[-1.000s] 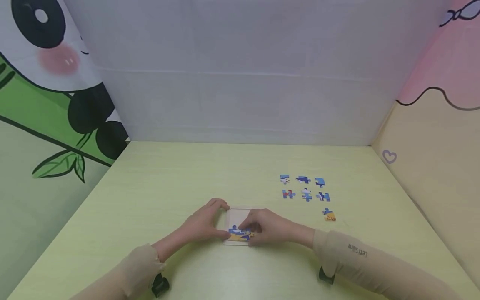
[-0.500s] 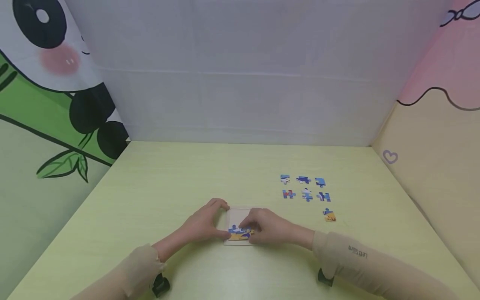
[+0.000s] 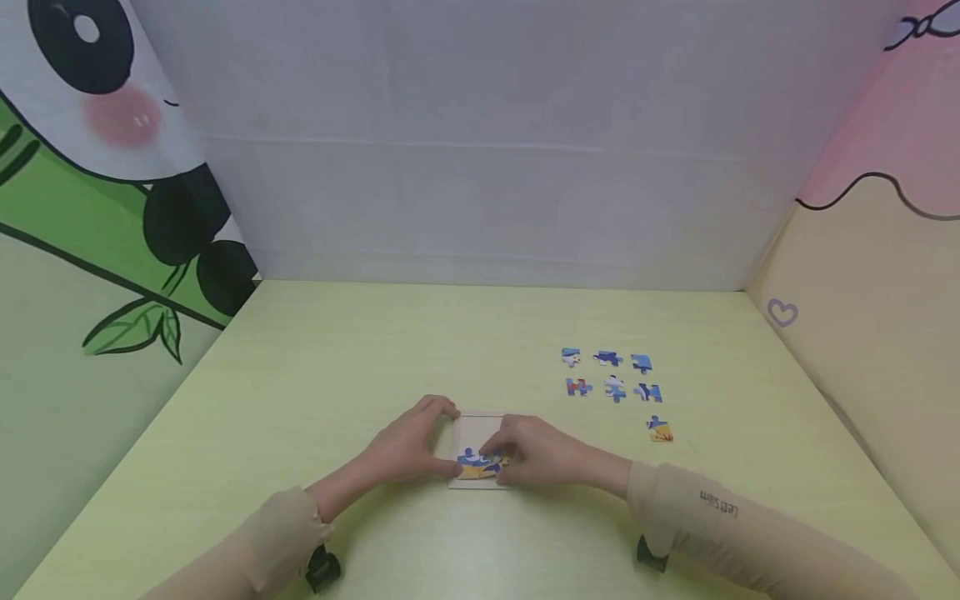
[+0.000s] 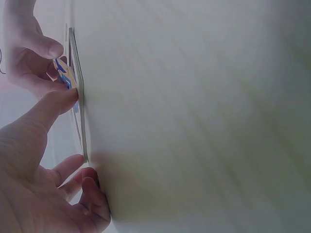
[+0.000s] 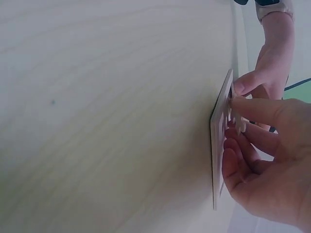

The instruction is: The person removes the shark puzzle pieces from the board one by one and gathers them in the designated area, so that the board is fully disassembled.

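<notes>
A small pale puzzle board (image 3: 472,430) lies on the table, with blue, white and yellow jigsaw pieces (image 3: 468,471) along its near side. My left hand (image 3: 405,443) grips the board's left side, thumb at the near part and fingers around the far corner. Over the board's right half, my right hand (image 3: 536,452) pinches a jigsaw piece (image 4: 66,74) between thumb and fingers. That piece sits tilted off the board's face in the left wrist view, and the fingers cover part of it. In the right wrist view the curled fingers (image 5: 233,155) rest close against the board.
Several loose jigsaw pieces (image 3: 615,388) lie in rows at the right, behind the right hand. One blue and yellow piece (image 3: 660,429) lies nearest. A grey-white panel (image 3: 487,208) stands along the table's far edge, with printed panels (image 3: 877,333) on both sides.
Both hands hold nearly the same place. The jigsaw piece under my right fingers shifts very slightly; the loose pieces stay where they were.
</notes>
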Motion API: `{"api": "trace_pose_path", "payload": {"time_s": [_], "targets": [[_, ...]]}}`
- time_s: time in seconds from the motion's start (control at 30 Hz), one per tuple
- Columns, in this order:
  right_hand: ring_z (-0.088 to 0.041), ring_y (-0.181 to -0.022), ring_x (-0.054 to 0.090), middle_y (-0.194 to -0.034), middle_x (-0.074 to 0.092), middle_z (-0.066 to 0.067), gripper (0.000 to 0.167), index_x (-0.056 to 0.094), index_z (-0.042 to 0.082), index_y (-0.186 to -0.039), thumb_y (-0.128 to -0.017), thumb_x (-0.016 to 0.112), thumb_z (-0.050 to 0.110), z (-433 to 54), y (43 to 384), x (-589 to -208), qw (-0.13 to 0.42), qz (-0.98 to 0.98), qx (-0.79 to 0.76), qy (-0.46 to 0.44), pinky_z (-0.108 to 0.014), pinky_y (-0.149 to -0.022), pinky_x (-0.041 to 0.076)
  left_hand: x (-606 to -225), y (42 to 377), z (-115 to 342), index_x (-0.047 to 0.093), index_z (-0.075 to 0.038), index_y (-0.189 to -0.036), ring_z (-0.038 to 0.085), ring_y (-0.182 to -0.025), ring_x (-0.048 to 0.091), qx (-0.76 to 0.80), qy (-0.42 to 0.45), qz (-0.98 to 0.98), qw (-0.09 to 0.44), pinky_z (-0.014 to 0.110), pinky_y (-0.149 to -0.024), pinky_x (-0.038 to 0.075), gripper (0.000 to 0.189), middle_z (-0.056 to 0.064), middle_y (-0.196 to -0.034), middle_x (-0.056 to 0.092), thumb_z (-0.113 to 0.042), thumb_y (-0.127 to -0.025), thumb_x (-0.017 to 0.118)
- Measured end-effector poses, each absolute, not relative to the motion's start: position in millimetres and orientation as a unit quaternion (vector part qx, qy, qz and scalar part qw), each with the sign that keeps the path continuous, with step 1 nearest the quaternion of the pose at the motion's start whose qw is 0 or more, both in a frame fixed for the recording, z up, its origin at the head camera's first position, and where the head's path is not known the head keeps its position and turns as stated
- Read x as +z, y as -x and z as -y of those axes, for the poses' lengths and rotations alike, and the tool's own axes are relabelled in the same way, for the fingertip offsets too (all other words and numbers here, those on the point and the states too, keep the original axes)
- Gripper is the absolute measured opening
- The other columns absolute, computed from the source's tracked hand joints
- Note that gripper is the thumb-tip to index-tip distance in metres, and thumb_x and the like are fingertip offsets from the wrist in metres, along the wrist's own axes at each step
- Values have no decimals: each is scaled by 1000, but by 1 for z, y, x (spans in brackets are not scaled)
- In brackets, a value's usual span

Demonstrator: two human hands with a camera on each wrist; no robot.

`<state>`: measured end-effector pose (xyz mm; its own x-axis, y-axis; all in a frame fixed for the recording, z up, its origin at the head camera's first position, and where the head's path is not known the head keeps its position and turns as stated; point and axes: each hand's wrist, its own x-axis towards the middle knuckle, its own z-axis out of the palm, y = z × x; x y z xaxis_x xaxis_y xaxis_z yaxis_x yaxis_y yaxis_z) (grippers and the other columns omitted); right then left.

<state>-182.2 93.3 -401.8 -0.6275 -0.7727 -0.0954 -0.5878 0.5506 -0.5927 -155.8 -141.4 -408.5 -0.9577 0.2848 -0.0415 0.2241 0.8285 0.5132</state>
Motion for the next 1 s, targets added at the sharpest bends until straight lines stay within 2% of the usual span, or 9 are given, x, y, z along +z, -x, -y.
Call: {"api": "trace_pose_path", "payload": {"time_s": [0.13, 0.5, 0.8, 1.0], "targets": [[-5, -84, 52, -96, 64, 6, 36, 73, 13, -118, -82, 76, 11, -94, 185, -402, 180, -861, -267, 394, -19, -75, 45, -410, 157, 142, 55, -14, -125, 30, -128, 55, 261, -136, -954, 57, 50, -102, 49, 71, 4, -139, 54, -33, -66, 90], [-5, -79, 49, -92, 63, 2, 40, 75, 10, -111, -73, 74, -2, -91, 175, -396, 122, -877, -248, 393, -16, -72, 44, -411, 159, 142, 55, -14, -124, 30, -128, 55, 263, -138, -953, 58, 49, -103, 49, 71, 4, -140, 53, -33, -66, 90], [-5, -81, 51, -94, 64, 4, 40, 74, 13, -112, -74, 73, 1, -101, 178, -400, 108, -895, -221, 373, -19, -74, 46, -414, 161, 142, 55, -13, -125, 29, -127, 56, 264, -141, -953, 56, 48, -103, 49, 72, 4, -139, 53, -33, -65, 91], [-6, -82, 53, -96, 64, 6, 39, 74, 14, -113, -76, 75, 4, -110, 180, -399, 118, -898, -241, 349, -19, -73, 46, -417, 162, 143, 55, -12, -126, 30, -130, 54, 260, -141, -953, 56, 49, -104, 48, 73, 5, -141, 53, -34, -66, 90]]}}
